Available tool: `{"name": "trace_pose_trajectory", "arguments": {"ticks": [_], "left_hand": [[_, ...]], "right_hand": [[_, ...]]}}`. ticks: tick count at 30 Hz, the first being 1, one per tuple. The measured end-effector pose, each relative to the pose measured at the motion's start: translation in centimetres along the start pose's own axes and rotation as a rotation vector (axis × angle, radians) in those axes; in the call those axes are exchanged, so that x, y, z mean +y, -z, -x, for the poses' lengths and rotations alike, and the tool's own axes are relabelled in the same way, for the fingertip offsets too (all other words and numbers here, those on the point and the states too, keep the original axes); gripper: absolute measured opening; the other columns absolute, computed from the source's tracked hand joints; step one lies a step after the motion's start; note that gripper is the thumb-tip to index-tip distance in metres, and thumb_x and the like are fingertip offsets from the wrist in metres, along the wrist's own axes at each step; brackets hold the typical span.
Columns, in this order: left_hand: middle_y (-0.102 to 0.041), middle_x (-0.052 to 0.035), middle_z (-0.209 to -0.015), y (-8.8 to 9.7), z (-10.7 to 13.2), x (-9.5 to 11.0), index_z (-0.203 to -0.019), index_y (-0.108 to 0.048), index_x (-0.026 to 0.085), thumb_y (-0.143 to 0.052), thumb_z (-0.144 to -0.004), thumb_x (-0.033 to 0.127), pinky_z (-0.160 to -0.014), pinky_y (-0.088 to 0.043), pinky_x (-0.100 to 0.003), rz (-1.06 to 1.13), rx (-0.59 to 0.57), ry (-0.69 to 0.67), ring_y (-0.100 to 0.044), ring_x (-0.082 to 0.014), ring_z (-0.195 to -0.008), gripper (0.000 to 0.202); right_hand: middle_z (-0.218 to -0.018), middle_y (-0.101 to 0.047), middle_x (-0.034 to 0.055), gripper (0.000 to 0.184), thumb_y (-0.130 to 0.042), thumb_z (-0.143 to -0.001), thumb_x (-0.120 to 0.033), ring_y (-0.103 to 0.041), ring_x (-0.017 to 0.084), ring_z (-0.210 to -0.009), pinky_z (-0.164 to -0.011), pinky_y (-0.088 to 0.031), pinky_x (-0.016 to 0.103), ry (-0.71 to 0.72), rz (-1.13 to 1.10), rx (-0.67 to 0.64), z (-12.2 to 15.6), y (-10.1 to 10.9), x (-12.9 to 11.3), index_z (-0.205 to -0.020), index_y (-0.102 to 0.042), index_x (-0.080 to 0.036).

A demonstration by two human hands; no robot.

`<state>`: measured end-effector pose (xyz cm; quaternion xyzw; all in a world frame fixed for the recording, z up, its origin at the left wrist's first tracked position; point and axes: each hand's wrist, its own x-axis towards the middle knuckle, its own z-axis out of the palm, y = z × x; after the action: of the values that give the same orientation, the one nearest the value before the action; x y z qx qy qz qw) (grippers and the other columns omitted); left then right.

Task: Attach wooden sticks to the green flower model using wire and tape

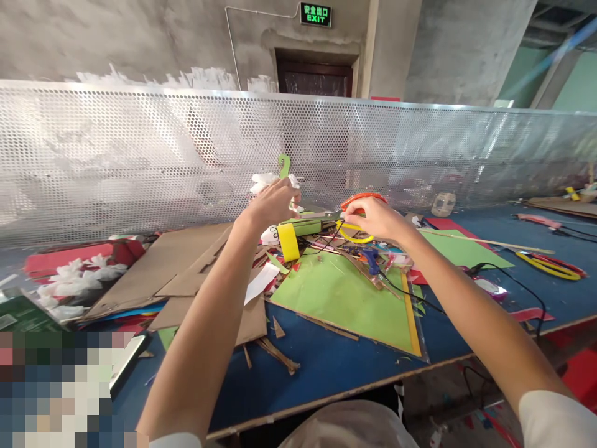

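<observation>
Scissors (326,215) with one red and one yellow handle lie sideways in the air above the cluttered table. My right hand (373,216) is closed on them near the pivot, thumb and fingers pinched together. The blades point left, toward my left hand (276,202), whose fingers are curled by the blade tips. What those fingers hold, if anything, is hidden. Just behind the left hand show a white crumpled bundle (262,182) and a curved green piece (284,164). Beneath it stands a roll of yellow tape (288,242).
A large green sheet (342,292) covers the table's middle, beside brown cardboard (186,261) and scraps. A blue glue gun (370,260) trails a black cord. Second red-and-yellow scissors (550,264) lie right. A perforated metal screen (186,155) runs along the back.
</observation>
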<state>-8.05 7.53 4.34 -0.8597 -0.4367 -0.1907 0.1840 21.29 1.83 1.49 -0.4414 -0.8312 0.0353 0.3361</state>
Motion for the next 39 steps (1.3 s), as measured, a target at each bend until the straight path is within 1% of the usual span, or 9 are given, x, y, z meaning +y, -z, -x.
{"name": "trace_pose_trajectory", "arguments": {"ticks": [4, 7, 10, 13, 19, 23, 26, 32, 39], "left_hand": [[-0.059, -0.0099, -0.112, 0.6, 0.4, -0.4, -0.118, -0.070, 0.022, -0.080, -0.083, 0.034, -0.094, -0.047, -0.040, 0.053, -0.004, 0.004, -0.057, -0.0301, -0.109, 0.039], [-0.060, -0.0085, -0.109, 1.1, 0.8, -0.9, -0.128, -0.067, 0.025, -0.069, -0.091, 0.028, -0.089, -0.048, -0.037, 0.112, 0.022, -0.001, -0.060, -0.0251, -0.100, 0.037], [-0.063, -0.0071, -0.106, 1.4, 1.1, -1.2, -0.134, -0.065, 0.027, -0.056, -0.093, 0.014, -0.082, -0.047, -0.034, 0.157, 0.053, -0.010, -0.060, -0.0208, -0.092, 0.044], [-0.064, -0.0064, -0.100, 1.4, 1.1, -1.2, -0.133, -0.066, 0.026, -0.049, -0.089, 0.005, -0.076, -0.045, -0.032, 0.159, 0.069, -0.029, -0.059, -0.0192, -0.087, 0.051], [-0.063, -0.0067, -0.095, 1.4, 0.9, -1.0, -0.121, -0.072, 0.022, -0.046, -0.085, 0.000, -0.077, -0.046, -0.031, 0.137, 0.082, -0.089, -0.059, -0.0180, -0.086, 0.050], [-0.063, -0.0071, -0.096, 1.4, 1.0, -0.7, -0.121, -0.072, 0.022, -0.046, -0.088, 0.004, -0.077, -0.047, -0.031, 0.160, 0.077, -0.102, -0.059, -0.0178, -0.087, 0.045], [-0.063, -0.0071, -0.095, 1.4, 1.0, -0.7, -0.122, -0.072, 0.022, -0.046, -0.087, 0.003, -0.075, -0.046, -0.031, 0.156, 0.089, -0.099, -0.059, -0.0180, -0.086, 0.047], [-0.066, -0.0056, -0.090, 0.8, 0.9, -1.3, -0.121, -0.072, 0.021, -0.049, -0.082, 0.000, -0.073, -0.045, -0.030, 0.162, 0.182, -0.024, -0.059, -0.0169, -0.079, 0.050], [-0.072, -0.0062, -0.095, -0.4, 0.6, -0.9, -0.124, -0.070, 0.020, -0.053, -0.075, -0.001, -0.079, -0.048, -0.031, 0.216, 0.256, 0.155, -0.063, -0.0179, -0.082, 0.056]], "right_hand": [[-0.116, -0.074, 0.0106, 0.015, -0.067, -0.093, -0.026, -0.069, 0.021, -0.095, -0.089, -0.051, 0.036, -0.040, -0.140, -0.065, -0.2, 0.4, 1.4, -0.084, -0.075, -0.016], [-0.098, -0.073, 0.0092, 0.018, -0.068, -0.093, -0.030, -0.063, 0.016, -0.078, -0.072, -0.048, 0.030, -0.163, -0.239, -0.168, -0.5, 0.9, 2.6, -0.087, -0.075, -0.014], [-0.077, -0.064, 0.0031, 0.019, -0.070, -0.095, -0.031, -0.043, 0.009, -0.056, -0.052, -0.032, 0.024, -0.340, -0.348, -0.280, -1.3, 0.9, 3.8, -0.091, -0.074, -0.013], [-0.074, -0.059, 0.0015, 0.011, -0.070, -0.094, -0.021, -0.031, 0.006, -0.052, -0.046, -0.020, 0.023, -0.449, -0.469, -0.406, -2.8, -0.2, 4.8, -0.090, -0.072, -0.012], [-0.076, -0.061, 0.0028, 0.005, -0.068, -0.095, -0.011, -0.036, 0.004, -0.051, -0.042, -0.018, 0.019, -0.493, -0.586, -0.572, -6.1, -3.7, 4.8, -0.091, -0.071, -0.009], [-0.080, -0.065, 0.0051, 0.004, -0.070, -0.095, -0.011, -0.054, 0.006, -0.062, -0.042, -0.024, 0.017, -0.470, -0.587, -0.587, -7.8, -5.3, 3.8, -0.092, -0.071, -0.010], [-0.087, -0.069, 0.0062, 0.004, -0.075, -0.093, -0.014, -0.059, 0.007, -0.067, -0.042, -0.026, 0.016, -0.462, -0.572, -0.597, -8.8, -5.9, 3.3, -0.093, -0.072, -0.011], [-0.091, -0.070, 0.0062, 0.006, -0.067, -0.097, -0.010, -0.059, 0.005, -0.066, -0.042, -0.029, 0.015, -0.505, -0.547, -0.588, -8.8, -6.2, 2.8, -0.096, -0.073, -0.010], [-0.083, -0.066, 0.0048, 0.009, -0.063, -0.098, -0.008, -0.047, 0.003, -0.053, -0.037, -0.020, 0.016, -0.476, -0.516, -0.663, -8.2, -5.9, 2.0, -0.091, -0.070, -0.008]]}}
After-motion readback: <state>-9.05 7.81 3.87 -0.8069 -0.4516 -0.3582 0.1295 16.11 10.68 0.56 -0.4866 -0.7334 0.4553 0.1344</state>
